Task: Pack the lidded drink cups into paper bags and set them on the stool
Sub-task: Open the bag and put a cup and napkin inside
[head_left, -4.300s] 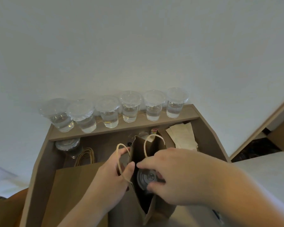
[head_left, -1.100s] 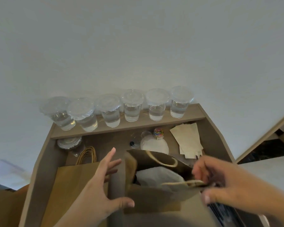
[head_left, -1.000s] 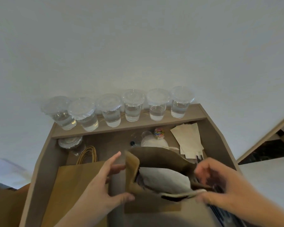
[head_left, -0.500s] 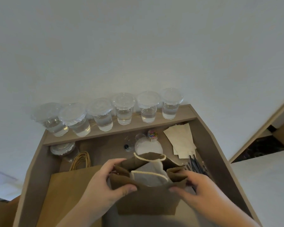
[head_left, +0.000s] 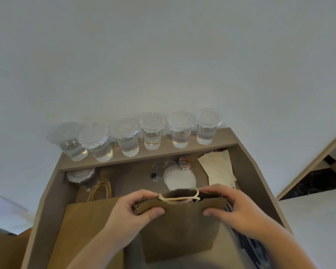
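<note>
bag: brown paper bag (head_left: 179, 226) is standing upright, mouth nearly flat.
hands: left hand (head_left: 132, 216) and right hand (head_left: 239, 210) are pinching its top corners.
change: mouth is narrowing since before.

A: Bag colour?
B: Paper bag (head_left: 179, 228) plain brown kraft, no print. Rope handle (head_left: 179, 199) cream.
A: Cups?
B: Lidded cups (head_left: 152, 131), 12 o'clock from the bag, clear plastic, clear liquid, cloudy lids.
A: Rest?
B: Shelf (head_left: 182, 152) taupe wood-tone. Flat bags (head_left: 85, 230) at 9, lighter tan. Paper clips (head_left: 184, 162) at 12, multicoloured. Round discs (head_left: 179, 180) white. Napkins (head_left: 218, 169) at 1, pale beige. Straws (head_left: 248, 247) at 4, black. Wall (head_left: 163, 55) plain off-white.
</note>
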The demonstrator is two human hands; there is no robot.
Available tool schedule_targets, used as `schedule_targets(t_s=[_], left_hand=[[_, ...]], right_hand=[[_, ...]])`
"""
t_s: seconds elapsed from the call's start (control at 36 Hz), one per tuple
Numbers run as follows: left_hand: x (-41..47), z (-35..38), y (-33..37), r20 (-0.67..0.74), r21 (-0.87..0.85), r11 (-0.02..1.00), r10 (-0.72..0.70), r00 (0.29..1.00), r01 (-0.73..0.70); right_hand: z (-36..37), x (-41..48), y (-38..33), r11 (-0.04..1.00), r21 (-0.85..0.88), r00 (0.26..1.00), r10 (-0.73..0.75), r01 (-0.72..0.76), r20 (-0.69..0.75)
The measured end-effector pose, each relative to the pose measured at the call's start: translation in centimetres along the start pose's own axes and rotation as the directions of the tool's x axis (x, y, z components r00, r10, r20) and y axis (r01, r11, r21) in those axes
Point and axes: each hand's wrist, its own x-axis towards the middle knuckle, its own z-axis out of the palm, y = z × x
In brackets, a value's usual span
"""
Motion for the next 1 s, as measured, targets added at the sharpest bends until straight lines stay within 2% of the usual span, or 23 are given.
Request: schedule_targets(t_s=[0.14, 0.31, 0.42, 0.53, 0.69, 0.78, 0.86, 0.89, 0.94, 1.0], left_hand=[[0.2, -0.5, 0.5, 0.022, 0.002, 1.0, 0.019, 1.0, -0.019], [-0.1, -0.2, 0.4, 0.01, 0.089, 0.994, -0.058, 0.998, 0.057], [-0.7, -0.4, 0.8, 0.02, 0.195, 0.98, 0.04, 0.999, -0.043], [-0.8, -0.4, 1.0, 0.025, 0.187, 0.982, -0.006, 1.0, 0.002], [-1.5, -1.9, 0.3, -0.027, 0.158, 0.987, -0.005, 1.0, 0.009], [-1.9, -2.3, -0.1, -0.057, 0.188, 0.982, -0.016, 0.998, 0.026], [-2.3, -2.6, -0.6, -0.132, 0.196, 0.98, -0.01, 0.991, 0.036], [-2.4, -2.8, -0.6, -0.149, 0.201, 0.979, -0.005, 0.989, 0.035], [-2.6, -3.2, -0.4, -0.156, 0.23, 0.972, -0.003, 0.988, 0.039], [-2.6, -3.5, -0.1, -0.154, 0.235, 0.969, -0.038, 0.987, 0.074]], right_hand=[[-0.2, 0.7, -0.7, 0.993, 0.051, 0.994, -0.109, 0.11, -0.032], [1.2, 1.0, -0.4, 0.994, 0.114, 0.999, -0.006, 0.002, 0.04], [1.4, 1.0, -1.0, 0.969, 0.247, 1.0, 0.004, -0.003, -0.006], [1.2, 1.0, -1.7, 0.974, 0.224, 0.999, 0.018, -0.029, 0.048], [1.3, 0.8, -2.5, 0.99, 0.136, 0.995, -0.057, 0.045, 0.085], [1.1, 1.4, -2.3, 0.955, 0.291, 0.986, -0.1, 0.057, 0.137], [1.6, 4.1, -0.3, 0.885, 0.457, 0.996, 0.066, -0.083, 0.054], [1.9, 5.7, 0.8, 0.9, 0.423, 0.994, 0.107, -0.104, 0.018], [3.0, 9.0, 3.1, 0.967, 0.205, 0.982, 0.172, -0.153, -0.077], [3.9, 12.0, 5.1, 0.972, 0.043, 0.96, 0.236, -0.232, -0.152]])
